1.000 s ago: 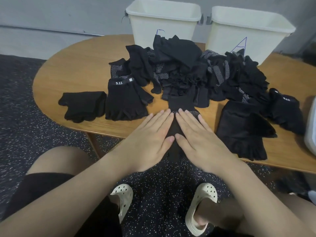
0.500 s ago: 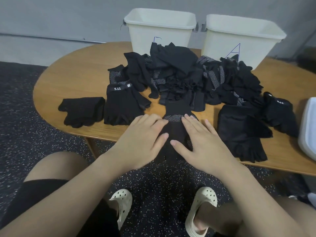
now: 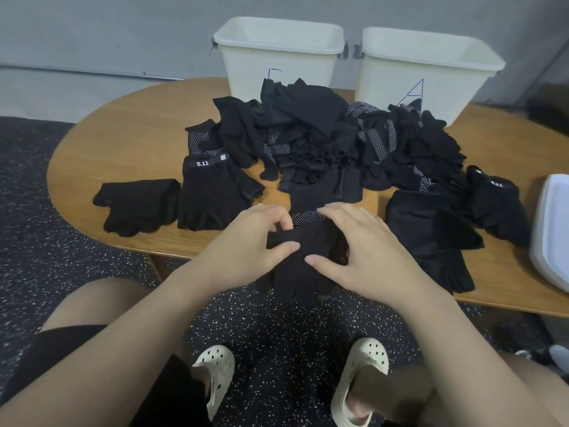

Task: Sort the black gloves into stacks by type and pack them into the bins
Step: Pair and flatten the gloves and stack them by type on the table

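Observation:
A black dotted glove lies at the table's near edge and hangs over it. My left hand pinches its folded edge between thumb and fingers. My right hand curls over the glove's right side, thumb under the fold. Behind them sprawls a heap of black gloves. To the left lie a plain black glove and a fingerless glove marked 5.11. A stack of fingerless gloves sits to the right. Two cream bins stand at the back: the left bin and the right bin marked A.
The oval wooden table stands on a dark speckled floor. A white tray edge shows at the far right. Another 5.11 glove lies by it. My knees and cream clogs are below the table edge.
Both hands went from pressing flat on the dotted glove to curling around it; a fold of the glove now lifts between my left thumb and fingers.

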### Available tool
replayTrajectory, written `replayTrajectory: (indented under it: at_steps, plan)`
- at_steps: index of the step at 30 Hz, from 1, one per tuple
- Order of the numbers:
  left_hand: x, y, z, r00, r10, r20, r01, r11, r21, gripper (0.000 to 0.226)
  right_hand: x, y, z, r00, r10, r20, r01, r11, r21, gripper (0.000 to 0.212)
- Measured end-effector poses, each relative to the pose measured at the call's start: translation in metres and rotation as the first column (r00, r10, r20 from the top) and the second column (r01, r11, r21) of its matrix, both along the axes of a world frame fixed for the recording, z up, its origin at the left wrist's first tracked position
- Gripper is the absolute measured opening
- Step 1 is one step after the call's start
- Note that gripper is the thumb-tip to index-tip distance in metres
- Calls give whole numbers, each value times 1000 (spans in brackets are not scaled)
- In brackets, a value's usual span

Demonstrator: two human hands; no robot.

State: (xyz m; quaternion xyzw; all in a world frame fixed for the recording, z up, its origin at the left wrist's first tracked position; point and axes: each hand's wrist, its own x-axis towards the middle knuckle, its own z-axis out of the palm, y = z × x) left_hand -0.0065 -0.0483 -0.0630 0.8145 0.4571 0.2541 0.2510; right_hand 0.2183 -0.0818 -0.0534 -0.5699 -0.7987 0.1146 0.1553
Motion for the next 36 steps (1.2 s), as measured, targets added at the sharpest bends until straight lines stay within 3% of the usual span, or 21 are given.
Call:
replayTrajectory:
  at_steps: [2,5,8,11,15,19,22,30,33,36]
  plan:
    - [1,-4,5,989,25,146,-13,996,-83,14,0,2,1,996,53,-71,-51,998,32,61]
    - [3,-8,17,922,112,370,-29,974,-223,15,-4,3,5,950,53,-309,-45,999,30,26]
    - [6,-8,25,783,190,592,13,947,-321,15,-5,3,17,808,-36,-589,-26,995,-96,9]
    - [9,-9,27,651,245,718,102,910,-402,21,-6,4,26,674,-79,-735,-39,989,-142,8]
    - [6,-10,28,645,228,729,194,874,-446,35,-10,8,29,500,-184,-846,-32,972,-231,9]
    - [3,-10,27,659,245,712,149,884,-443,29,-16,13,30,404,-277,-872,-33,948,-316,15]
    - [-3,-9,30,676,248,695,98,903,-417,27,-25,15,31,306,-328,-894,-135,915,-381,27]
    - [-44,3,47,708,340,619,-156,930,-333,23,-74,31,30,216,-330,-919,-195,908,-372,31]
    - [-67,3,50,715,397,575,-238,912,-333,19,-102,37,30,216,-308,-927,-157,926,-344,26]
    - [-91,4,50,669,512,539,-366,858,-361,21,-133,45,28,217,-296,-930,-139,934,-329,22]
